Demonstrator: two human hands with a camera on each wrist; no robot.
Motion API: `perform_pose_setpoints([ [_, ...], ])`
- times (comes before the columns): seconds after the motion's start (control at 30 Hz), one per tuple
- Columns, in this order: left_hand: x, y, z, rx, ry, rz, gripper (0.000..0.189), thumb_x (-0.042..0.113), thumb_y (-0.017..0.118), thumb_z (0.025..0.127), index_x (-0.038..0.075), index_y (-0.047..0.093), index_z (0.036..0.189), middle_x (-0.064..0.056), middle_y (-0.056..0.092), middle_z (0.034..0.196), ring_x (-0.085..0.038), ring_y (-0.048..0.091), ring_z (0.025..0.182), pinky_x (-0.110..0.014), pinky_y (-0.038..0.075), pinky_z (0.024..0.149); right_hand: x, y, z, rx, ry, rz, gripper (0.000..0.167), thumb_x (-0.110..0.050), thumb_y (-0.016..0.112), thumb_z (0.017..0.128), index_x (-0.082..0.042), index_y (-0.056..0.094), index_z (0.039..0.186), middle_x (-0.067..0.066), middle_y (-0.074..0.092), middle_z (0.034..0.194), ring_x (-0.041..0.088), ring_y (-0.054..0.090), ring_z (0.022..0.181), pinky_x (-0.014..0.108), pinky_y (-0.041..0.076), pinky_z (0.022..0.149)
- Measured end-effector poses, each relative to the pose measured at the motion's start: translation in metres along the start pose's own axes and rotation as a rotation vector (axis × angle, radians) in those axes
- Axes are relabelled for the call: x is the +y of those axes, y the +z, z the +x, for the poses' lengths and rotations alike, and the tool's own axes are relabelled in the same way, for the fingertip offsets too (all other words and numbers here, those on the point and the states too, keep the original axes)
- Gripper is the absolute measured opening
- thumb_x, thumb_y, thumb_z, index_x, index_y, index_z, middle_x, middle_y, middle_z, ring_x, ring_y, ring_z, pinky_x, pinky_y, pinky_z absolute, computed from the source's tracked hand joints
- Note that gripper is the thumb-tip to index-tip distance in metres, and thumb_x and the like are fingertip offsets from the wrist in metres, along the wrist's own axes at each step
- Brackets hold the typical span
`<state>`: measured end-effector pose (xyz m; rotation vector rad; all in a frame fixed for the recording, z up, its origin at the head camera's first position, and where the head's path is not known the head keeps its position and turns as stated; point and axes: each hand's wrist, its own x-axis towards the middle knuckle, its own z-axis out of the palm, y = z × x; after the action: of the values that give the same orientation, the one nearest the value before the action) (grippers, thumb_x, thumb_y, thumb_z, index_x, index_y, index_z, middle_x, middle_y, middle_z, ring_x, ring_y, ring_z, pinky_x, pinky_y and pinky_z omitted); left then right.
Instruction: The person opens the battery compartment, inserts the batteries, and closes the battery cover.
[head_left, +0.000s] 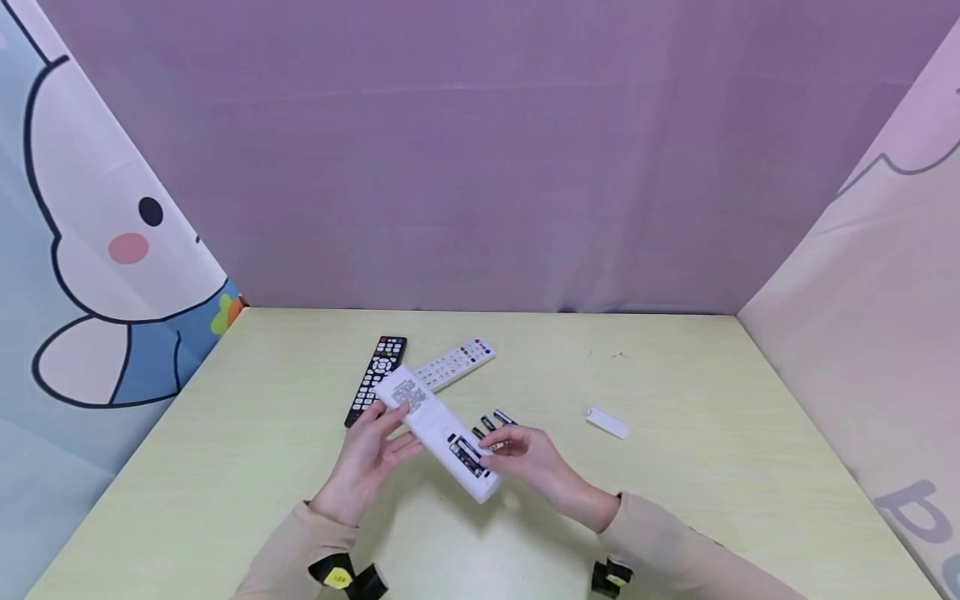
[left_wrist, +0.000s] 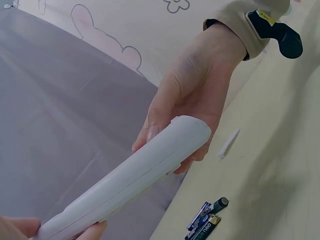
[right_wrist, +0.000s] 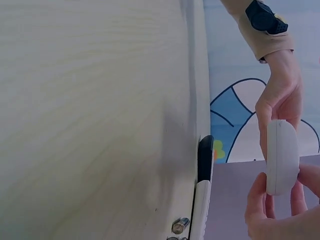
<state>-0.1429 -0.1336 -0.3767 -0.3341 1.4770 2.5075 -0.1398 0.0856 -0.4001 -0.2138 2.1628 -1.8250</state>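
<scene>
A white remote control (head_left: 423,421) is held aslant above the table, its back facing up. In its near end the battery compartment (head_left: 468,456) lies uncovered, with dark batteries inside. My left hand (head_left: 367,458) grips the far end, thumb on the back. At the near end my right hand (head_left: 536,462) has its thumb by the compartment and other fingers round the remote's edge, as the left wrist view shows. Loose batteries (left_wrist: 205,222) lie on the table beyond the right fingers. To the right rests the small white battery cover (head_left: 607,422).
A black remote control (head_left: 381,367) lies at the back left, partly behind the held one. Beside it is another white remote control (head_left: 457,363), buttons up. The table (head_left: 712,483) ends at a purple cloth wall (head_left: 480,167), with printed cloths at both sides.
</scene>
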Motion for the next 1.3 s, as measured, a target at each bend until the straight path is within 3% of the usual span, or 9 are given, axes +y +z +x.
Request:
perform_pose_setpoints([
  [0.53, 0.001, -0.002, 0.000, -0.004, -0.011, -0.004, 0.048, 0.005, 0.042, 0.091, 0.005, 0.025, 0.136, -0.009, 0.055, 0.104, -0.024, 0.062, 0.086, -0.038, 0.050, 0.083, 0.000, -0.017, -0.002, -0.107, -0.096, -0.107, 0.025, -0.011, 0.063, 0.079, -0.001, 0.060, 0.102, 0.011, 0.062, 0.100, 0.018, 0.059, 0.086, 0.025, 0.051, 0.077],
  [0.93, 0.002, -0.006, 0.000, 0.000, -0.013, -0.009, 0.048, 0.006, 0.043, 0.091, 0.005, 0.025, 0.136, -0.007, 0.056, 0.102, -0.024, 0.062, 0.086, -0.038, 0.050, 0.084, 0.008, -0.039, 0.003, -0.103, -0.164, -0.142, 0.024, -0.005, 0.058, 0.081, 0.007, 0.058, 0.102, 0.021, 0.059, 0.102, 0.015, 0.059, 0.082, 0.025, 0.054, 0.073],
  [1.3, 0.004, -0.009, -0.001, 0.015, -0.016, -0.010, 0.050, 0.006, 0.044, 0.091, 0.004, 0.023, 0.136, -0.006, 0.056, 0.101, -0.022, 0.062, 0.085, -0.036, 0.050, 0.084, 0.015, -0.064, 0.006, -0.034, -0.225, -0.323, 0.023, -0.007, 0.060, 0.081, 0.005, 0.059, 0.100, 0.015, 0.061, 0.097, 0.023, 0.059, 0.084, 0.020, 0.052, 0.072],
])
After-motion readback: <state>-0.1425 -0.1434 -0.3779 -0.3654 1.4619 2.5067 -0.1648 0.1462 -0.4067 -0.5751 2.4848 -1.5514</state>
